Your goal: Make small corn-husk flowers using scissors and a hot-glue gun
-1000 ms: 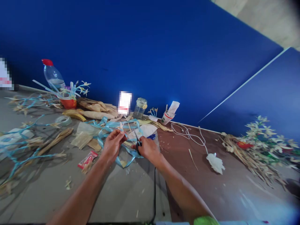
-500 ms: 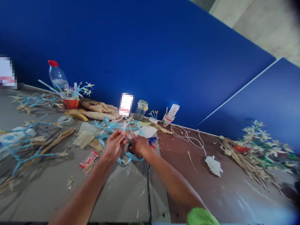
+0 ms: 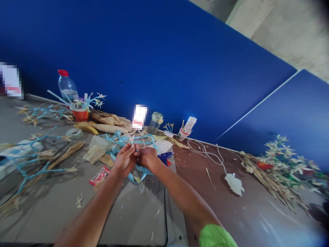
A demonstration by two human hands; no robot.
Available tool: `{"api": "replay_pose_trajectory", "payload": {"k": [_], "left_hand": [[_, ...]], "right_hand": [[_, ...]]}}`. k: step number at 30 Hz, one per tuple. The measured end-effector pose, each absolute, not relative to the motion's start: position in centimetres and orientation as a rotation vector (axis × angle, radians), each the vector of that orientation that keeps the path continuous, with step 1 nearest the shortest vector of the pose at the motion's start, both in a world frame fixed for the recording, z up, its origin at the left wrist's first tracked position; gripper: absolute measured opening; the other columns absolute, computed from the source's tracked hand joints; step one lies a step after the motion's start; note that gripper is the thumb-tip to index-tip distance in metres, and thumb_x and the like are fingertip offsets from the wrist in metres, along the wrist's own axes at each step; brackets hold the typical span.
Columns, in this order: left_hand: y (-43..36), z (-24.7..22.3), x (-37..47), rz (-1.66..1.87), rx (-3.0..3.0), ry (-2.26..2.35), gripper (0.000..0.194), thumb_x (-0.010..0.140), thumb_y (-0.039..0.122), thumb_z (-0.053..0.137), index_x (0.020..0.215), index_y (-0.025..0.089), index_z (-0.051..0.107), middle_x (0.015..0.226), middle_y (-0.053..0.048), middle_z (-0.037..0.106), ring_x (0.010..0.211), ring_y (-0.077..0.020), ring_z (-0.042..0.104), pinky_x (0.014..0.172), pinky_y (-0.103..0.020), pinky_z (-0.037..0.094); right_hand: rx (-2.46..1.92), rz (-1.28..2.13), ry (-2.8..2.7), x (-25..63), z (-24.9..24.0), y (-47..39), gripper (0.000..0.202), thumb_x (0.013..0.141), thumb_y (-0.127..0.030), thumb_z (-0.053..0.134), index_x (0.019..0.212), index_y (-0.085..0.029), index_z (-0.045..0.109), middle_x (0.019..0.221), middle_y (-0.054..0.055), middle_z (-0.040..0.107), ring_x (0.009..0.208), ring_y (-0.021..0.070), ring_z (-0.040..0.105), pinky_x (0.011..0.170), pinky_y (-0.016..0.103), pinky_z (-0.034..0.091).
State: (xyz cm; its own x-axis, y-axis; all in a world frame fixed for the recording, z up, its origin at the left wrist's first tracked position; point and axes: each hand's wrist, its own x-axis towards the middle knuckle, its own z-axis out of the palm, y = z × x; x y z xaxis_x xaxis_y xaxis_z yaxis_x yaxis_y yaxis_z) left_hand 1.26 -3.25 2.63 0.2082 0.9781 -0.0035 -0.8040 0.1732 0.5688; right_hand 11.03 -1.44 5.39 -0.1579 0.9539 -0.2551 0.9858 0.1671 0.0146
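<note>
My left hand (image 3: pixel 125 158) is closed, its fingertips pinching a small pale flower-like piece (image 3: pixel 132 138) that points upward. Right against it, my right hand (image 3: pixel 148 158) is closed around a pair of scissors; only a bit of their dark handle shows, and the blades are largely hidden. The fingertips of both hands meet. Loops of light blue ribbon (image 3: pixel 117 136) lie behind and below the hands. Just right of my right hand is a blue tool (image 3: pixel 164 158), perhaps a glue gun, near a white paper (image 3: pixel 163 145).
Blue-stemmed flower branches (image 3: pixel 33 159) spread at left, near a red cup (image 3: pixel 81 115) and a bottle (image 3: pixel 67 87). Dried husks (image 3: pixel 110 118), a jar (image 3: pixel 155 122) and a white cup (image 3: pixel 183 133) line the blue partition (image 3: pixel 154 61). A white cable (image 3: pixel 205 149) and flower bundle (image 3: pixel 282 168) lie right.
My right hand has moved slightly left and turned in against my left hand, so the scissors' handle shows less. The view has shifted slightly.
</note>
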Motion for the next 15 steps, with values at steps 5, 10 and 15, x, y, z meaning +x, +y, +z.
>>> {"api": "replay_pose_trajectory", "payload": {"k": [5,10,15], "left_hand": [[-3.4,3.4,1.1,1.377,0.505,0.420,0.025,0.066,0.023,0.077,0.068,0.016,0.052,0.068,0.003,0.055,0.051,-0.0044,0.042,0.055,-0.021,0.041],[-3.5,3.7,1.0,1.481,0.526,0.509,0.029,0.063,0.024,0.078,0.069,0.017,0.050,0.070,0.002,0.060,0.051,-0.0047,0.045,0.053,-0.020,0.039],[-3.2,3.4,0.9,1.513,0.523,0.533,0.032,0.061,0.025,0.080,0.070,0.017,0.050,0.074,0.003,0.062,0.051,-0.0045,0.047,0.054,-0.020,0.040]], "right_hand": [[1.838,-0.248,2.350,11.2,4.6,-1.6,0.029,0.083,-0.029,0.046,0.104,-0.022,0.065,0.110,0.007,0.070,0.104,0.0226,0.065,0.079,0.029,0.051],[1.927,-0.300,2.287,10.7,3.4,-1.9,0.050,0.075,-0.034,0.056,0.121,-0.014,0.052,0.110,0.014,0.069,0.102,0.0258,0.066,0.082,0.032,0.051],[1.835,-0.288,2.356,9.7,2.8,-1.9,0.042,0.077,-0.028,0.055,0.118,-0.017,0.055,0.109,0.012,0.068,0.105,0.0250,0.063,0.083,0.033,0.051]]}}
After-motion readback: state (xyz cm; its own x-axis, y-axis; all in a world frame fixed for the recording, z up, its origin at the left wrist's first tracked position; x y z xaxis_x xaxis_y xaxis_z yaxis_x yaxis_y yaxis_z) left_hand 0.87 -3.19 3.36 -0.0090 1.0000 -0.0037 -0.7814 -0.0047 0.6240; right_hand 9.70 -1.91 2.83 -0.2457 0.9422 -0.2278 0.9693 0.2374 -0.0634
